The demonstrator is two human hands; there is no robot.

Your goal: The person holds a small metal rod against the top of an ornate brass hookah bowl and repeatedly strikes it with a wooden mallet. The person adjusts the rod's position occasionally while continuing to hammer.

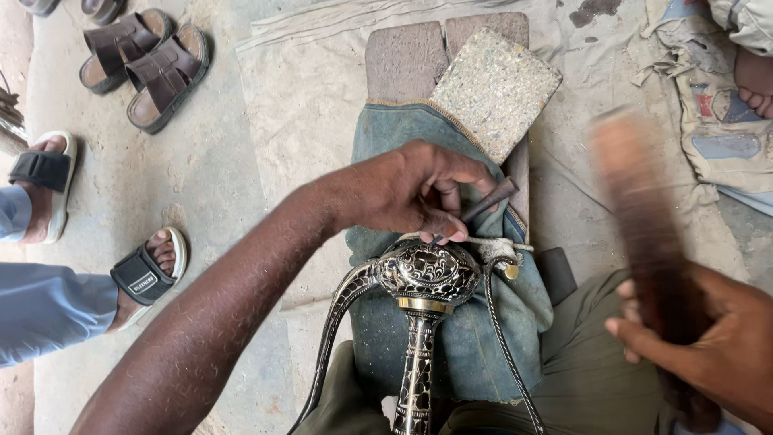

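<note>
The left hand (pixel 411 189) pinches a dark chisel (pixel 483 203) with its tip on an engraved metal vase (pixel 427 278), which lies at near centre on a blue cloth (pixel 386 137) over two bricks (pixel 403 60). The right hand (pixel 708 338) is closed round a blurred wooden mallet (pixel 644 217). One rough slab (pixel 495 89) leans far behind. Far left lie two empty sandals (pixel 149 64); two more are on someone's feet (pixel 153 262).

An ornate black-and-silver metal vessel (pixel 427 278) with a round engraved body, brass collar and curved spout lies on a blue cloth (pixel 483 338). A dark chisel (pixel 483 203) stands tilted on the vessel's body. A blurred wooden mallet (pixel 644 234) hangs right of the vessel.
</note>
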